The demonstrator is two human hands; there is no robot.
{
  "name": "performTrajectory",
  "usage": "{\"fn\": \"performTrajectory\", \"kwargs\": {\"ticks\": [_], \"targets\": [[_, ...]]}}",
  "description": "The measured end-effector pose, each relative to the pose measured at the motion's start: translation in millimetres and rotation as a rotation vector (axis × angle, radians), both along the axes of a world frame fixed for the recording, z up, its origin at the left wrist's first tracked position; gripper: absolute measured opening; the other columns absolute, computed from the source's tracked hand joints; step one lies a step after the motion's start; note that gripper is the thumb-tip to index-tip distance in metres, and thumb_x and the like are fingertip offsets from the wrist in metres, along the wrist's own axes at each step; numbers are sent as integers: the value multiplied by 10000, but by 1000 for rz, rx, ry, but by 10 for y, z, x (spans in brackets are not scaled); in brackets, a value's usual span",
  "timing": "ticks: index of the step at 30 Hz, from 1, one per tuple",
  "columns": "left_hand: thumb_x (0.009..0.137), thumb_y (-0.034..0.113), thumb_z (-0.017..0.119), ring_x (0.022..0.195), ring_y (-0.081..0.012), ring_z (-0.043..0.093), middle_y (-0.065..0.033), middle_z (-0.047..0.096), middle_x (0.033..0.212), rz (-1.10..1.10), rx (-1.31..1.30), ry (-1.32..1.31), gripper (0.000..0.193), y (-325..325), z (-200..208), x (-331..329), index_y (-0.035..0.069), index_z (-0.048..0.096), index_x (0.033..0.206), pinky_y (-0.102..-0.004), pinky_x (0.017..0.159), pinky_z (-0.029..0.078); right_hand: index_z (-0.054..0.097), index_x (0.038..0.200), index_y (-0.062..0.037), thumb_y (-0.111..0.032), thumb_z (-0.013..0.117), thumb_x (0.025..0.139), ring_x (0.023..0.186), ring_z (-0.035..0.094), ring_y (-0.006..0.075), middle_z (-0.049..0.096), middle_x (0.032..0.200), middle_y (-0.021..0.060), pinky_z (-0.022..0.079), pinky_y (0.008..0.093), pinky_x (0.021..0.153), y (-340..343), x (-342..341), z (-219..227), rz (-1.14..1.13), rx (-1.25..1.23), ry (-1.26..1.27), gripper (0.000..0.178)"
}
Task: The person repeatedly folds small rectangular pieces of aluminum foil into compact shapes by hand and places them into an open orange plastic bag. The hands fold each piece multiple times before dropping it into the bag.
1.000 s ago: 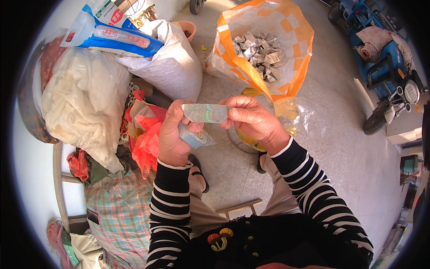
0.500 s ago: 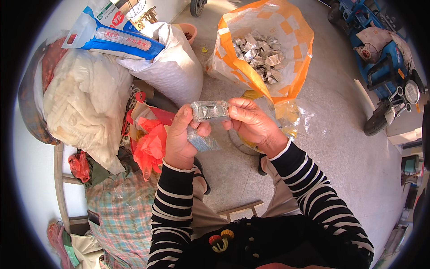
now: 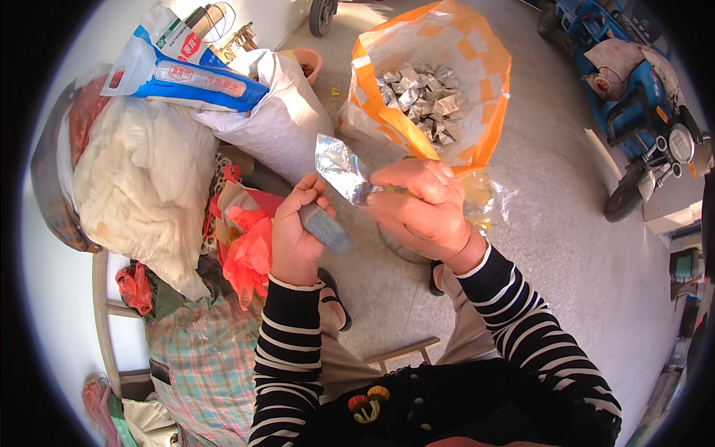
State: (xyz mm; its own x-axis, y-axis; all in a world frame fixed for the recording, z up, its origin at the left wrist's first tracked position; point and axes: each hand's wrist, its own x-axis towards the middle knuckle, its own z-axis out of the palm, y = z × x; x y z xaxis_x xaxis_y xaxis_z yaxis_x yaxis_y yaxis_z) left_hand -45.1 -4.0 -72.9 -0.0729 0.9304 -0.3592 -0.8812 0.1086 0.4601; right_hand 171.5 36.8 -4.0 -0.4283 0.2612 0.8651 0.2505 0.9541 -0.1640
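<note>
A piece of shiny silver foil paper slants between my hands, one pointed end up. My right hand pinches its lower right end between thumb and fingers. My left hand is closed around a thin grey-blue stack of paper sheets, and its fingertips lie close by the foil's left edge; whether they touch it I cannot tell. Beyond my hands stands an orange and white plastic bag, wide at the mouth. Several folded silver foil pieces are heaped inside it.
Left of me are a white woven sack with a blue and white bag on it, a cream cloth bundle and red plastic bags. A blue three-wheeler stands at the right. A wooden stool edge shows between my legs.
The compact rectangular foil piece held level by both hands is gone from that pose; a slanted, flatter-looking foil piece shows instead. My right hand has turned, back upward. The grey-blue stack shows more.
</note>
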Motion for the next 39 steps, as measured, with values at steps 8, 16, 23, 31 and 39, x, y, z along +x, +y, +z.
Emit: {"fn": "performTrajectory", "kwargs": {"ticks": [8, 16, 23, 31, 39], "targets": [[831, -35, 532, 799, -198, 625, -90, 626, 926, -63, 77, -126, 239, -9, -35, 39, 23, 584, 1056, -365, 739, 552, 668, 950, -51, -97, 783, 748, 863, 616, 160, 645, 930, 16, 501, 289, 748, 319, 58, -133, -89, -756, 291, 236], [808, -35, 543, 828, -224, 628, -103, 627, 940, -9, 96, -84, 266, -24, 108, 94, 8, 568, 1069, -377, 794, 542, 662, 898, -16, -30, 690, 837, 776, 579, 59, 653, 856, -9, 480, 214, 706, -12, -223, -508, 574, -1519, 150, 69], [837, 65, 557, 695, -188, 605, -104, 632, 929, 60, 54, 166, 188, -23, 214, 52, 14, 582, 1016, -318, 623, 512, 627, 768, -42, -3, 704, 788, 707, 570, 73, 646, 803, -2, 465, 234, 641, 50, -276, -506, 118, -942, 304, 89], [834, 131, 681, 566, -110, 543, -58, 641, 799, -75, 153, 619, 144, -89, 176, 196, 12, 633, 899, -221, 508, 409, 626, 746, -80, -43, 767, 688, 738, 632, 213, 645, 789, 56, 465, 282, 647, -60, -269, -380, -2, -224, -45, 157], [831, 94, 681, 586, -83, 543, -34, 635, 783, -211, 133, 662, 124, -149, 301, 154, 1, 647, 904, -208, 523, 413, 661, 904, -26, -179, 684, 885, 735, 528, 62, 615, 801, -18, 434, 229, 682, 80, -169, -461, 463, -1546, 370, 156]]}}
